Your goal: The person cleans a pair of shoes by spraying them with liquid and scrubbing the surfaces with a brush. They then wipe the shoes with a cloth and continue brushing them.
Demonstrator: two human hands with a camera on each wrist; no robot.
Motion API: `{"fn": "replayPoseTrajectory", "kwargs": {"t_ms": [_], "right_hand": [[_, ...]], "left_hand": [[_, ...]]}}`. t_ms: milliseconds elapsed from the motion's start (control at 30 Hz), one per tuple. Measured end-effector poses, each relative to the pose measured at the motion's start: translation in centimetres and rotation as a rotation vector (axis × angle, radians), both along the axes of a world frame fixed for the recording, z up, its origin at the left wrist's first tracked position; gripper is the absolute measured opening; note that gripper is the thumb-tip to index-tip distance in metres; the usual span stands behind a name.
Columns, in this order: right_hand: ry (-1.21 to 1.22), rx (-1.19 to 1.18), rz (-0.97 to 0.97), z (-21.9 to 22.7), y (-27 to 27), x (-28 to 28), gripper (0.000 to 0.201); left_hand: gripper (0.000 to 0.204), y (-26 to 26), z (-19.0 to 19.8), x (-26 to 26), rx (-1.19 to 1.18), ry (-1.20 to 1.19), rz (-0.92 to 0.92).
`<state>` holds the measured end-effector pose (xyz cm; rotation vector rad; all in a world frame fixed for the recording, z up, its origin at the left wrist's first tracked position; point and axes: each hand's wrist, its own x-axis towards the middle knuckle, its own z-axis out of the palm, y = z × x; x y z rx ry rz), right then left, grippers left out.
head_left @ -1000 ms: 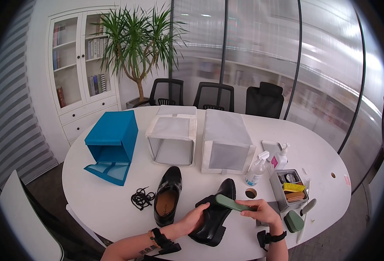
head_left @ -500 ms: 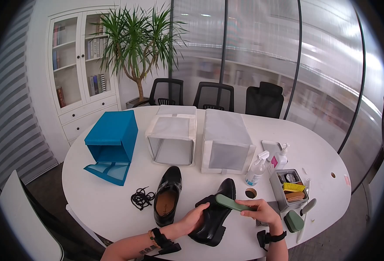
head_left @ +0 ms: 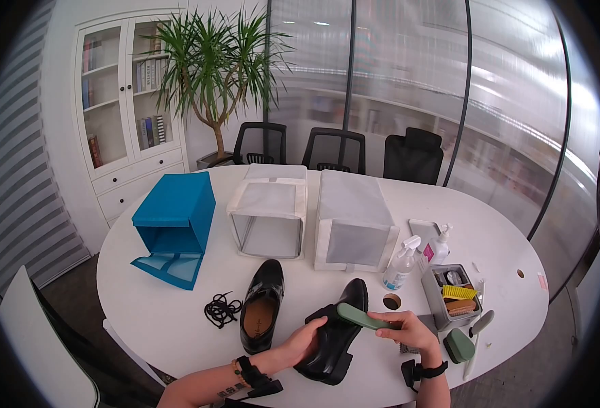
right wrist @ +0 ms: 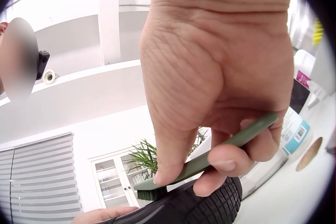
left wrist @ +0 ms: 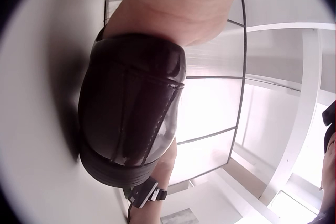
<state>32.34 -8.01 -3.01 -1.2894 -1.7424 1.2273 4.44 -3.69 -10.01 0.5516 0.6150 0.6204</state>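
Note:
A black leather shoe lies tipped on its side near the table's front edge, its sole turned right. My left hand grips it at the opening, thumb on the upper and the other fingers hidden. In the left wrist view the shoe's heel end fills the middle. My right hand pinches a green-handled brush between thumb and fingers. Its dark bristles meet the shoe along the edge above the sole in the right wrist view. The matching black shoe stands upright to the left, without laces.
Black laces lie left of the upright shoe. Behind stand a blue box and two pale boxes. At right are a spray bottle, a pump bottle, a grey bin of brushes and a green case.

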Motion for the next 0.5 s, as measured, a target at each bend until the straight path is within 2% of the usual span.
{"fn": "replayPoseTrajectory", "kwargs": {"t_ms": [500], "right_hand": [[0.002,0.012,0.006,0.0,-0.01,-0.03,0.048]], "left_hand": [[0.054,-0.06,0.07,-0.02,0.007,-0.003,-0.008]]}}
